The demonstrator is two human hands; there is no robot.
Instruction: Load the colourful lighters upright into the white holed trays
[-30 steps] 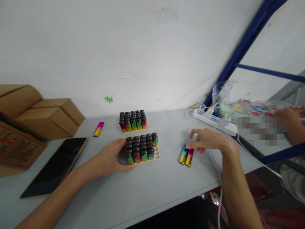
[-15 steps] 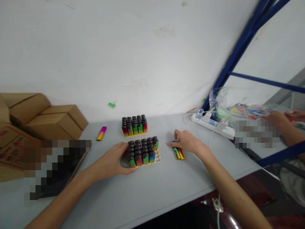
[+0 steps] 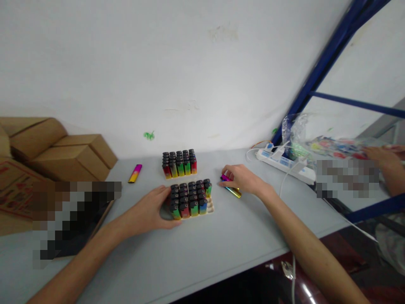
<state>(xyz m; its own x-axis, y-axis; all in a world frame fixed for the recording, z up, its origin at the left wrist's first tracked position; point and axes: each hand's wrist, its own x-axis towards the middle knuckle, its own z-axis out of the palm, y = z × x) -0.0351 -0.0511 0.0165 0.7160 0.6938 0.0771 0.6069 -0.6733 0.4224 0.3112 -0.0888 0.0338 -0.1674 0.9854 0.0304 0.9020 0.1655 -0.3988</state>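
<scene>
My left hand [image 3: 155, 210] is wrapped round the left end of a white tray [image 3: 211, 207], thumb at the front and fingers behind. Black-topped lighters [image 3: 193, 203] in mixed colours stand upright in its rows, with bare slots at the right end. To the right of the tray, my right hand [image 3: 242, 179] has its thumb and fingers closed on shiny flat metallic sleeves [image 3: 233, 191], purple, blue and yellow. They slant just over the table, and the fingers partly hide them; their exact number is unclear.
A second block of upright lighters [image 3: 179, 164] stands behind, near the wall. One pink-and-yellow sleeve [image 3: 135, 173] lies left of it. Cardboard boxes [image 3: 76, 158] fill the left, and a power strip [image 3: 286, 164] lies right. Another person's hand [image 3: 384, 160] is beyond the blue frame [image 3: 356, 107].
The metallic sleeves by my right hand have been picked up and turned, now slanting with a purple end showing. My left hand stays on the tray.
</scene>
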